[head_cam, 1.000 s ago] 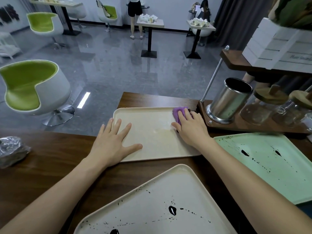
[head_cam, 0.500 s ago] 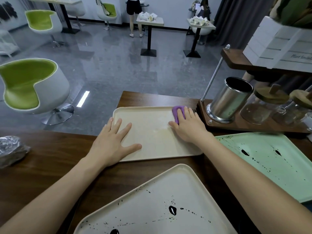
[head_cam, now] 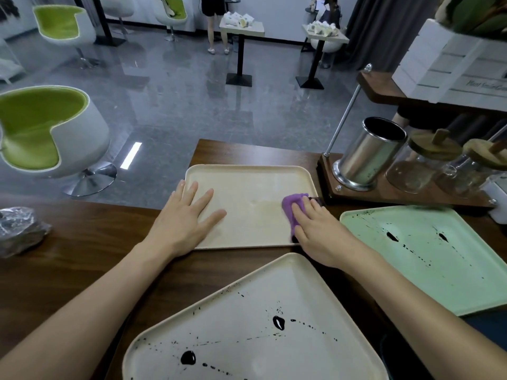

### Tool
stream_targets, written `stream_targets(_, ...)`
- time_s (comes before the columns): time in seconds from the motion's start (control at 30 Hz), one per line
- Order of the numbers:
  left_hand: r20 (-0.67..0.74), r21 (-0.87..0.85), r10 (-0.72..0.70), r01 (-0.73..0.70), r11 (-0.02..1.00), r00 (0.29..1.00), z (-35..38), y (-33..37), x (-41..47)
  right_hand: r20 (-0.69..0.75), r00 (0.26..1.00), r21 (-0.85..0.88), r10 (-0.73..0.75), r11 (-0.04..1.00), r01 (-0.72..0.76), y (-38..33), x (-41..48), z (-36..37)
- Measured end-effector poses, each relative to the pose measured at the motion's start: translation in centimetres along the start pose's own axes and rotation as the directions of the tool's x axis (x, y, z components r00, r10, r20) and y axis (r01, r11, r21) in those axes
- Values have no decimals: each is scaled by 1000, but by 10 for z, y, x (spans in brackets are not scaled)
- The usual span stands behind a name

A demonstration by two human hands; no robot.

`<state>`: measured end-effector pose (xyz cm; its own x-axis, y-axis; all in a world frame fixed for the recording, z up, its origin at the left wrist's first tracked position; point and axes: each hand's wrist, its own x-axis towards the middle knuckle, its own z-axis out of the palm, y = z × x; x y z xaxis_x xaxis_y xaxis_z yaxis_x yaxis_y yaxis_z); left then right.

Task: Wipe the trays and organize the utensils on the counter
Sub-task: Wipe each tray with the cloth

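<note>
Near tray (head_cam: 274, 311): cream, spattered with black stains, closest on the bench (head_cam: 82, 242), not yet wiped.
Green tray (head_cam: 428, 256): to the right, also stained, just beside the right forearm.
Left hand (head_cam: 183, 218): fingers straight and spread, pressing flat on the left end of the far cream tray (head_cam: 252, 185) to steady it.
Right hand (head_cam: 315, 231): fingers extended, pressing a purple cloth (head_cam: 295, 204) onto that tray near its right edge.
Far cream tray: its long axis runs left to right. The bare surface lies left of the cloth, so the next stroke likely sweeps toward the left hand.
Metal cup (head_cam: 367, 154): upright, beyond the tray's right end.
</note>
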<state>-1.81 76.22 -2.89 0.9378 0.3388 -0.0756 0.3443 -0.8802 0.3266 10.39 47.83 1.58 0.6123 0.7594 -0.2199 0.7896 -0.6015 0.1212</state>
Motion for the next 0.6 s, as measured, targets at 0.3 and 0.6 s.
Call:
stream_targets(0.3,-77,-170,21,-34,985,997,0,-3,-2,-177,951,44,-254,963,266,-103,72,-9)
stream_targets(0.6,-190,-293,-80,22,956,979,6,-3,-8,-193,957,210,216,962,-175,-7,72,20)
